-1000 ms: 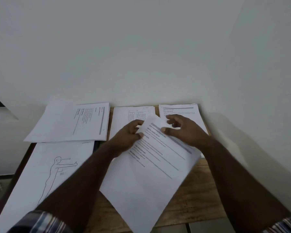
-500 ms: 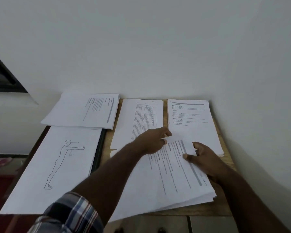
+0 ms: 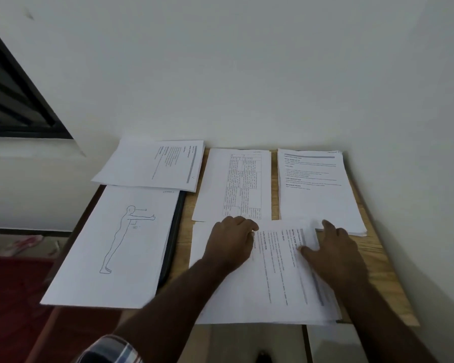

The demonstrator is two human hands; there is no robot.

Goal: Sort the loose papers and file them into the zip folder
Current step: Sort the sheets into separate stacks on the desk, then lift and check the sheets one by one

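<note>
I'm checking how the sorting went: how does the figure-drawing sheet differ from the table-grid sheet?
The figure-drawing sheet shows a line-drawn standing body with an outstretched arm; the table-grid sheet shows a dense text table. The figure-drawing sheet lies at the left over a dark edge; the table-grid sheet lies on bare wood. Both are white, flat and untouched.

Head view looks forward and down, close over the table [image 3: 378, 260].

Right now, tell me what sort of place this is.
Probably a plain room at home or in a small office: a small wooden table pushed against a bare white wall, printed paper stacks spread on it, and a dark-framed window at left.
</note>
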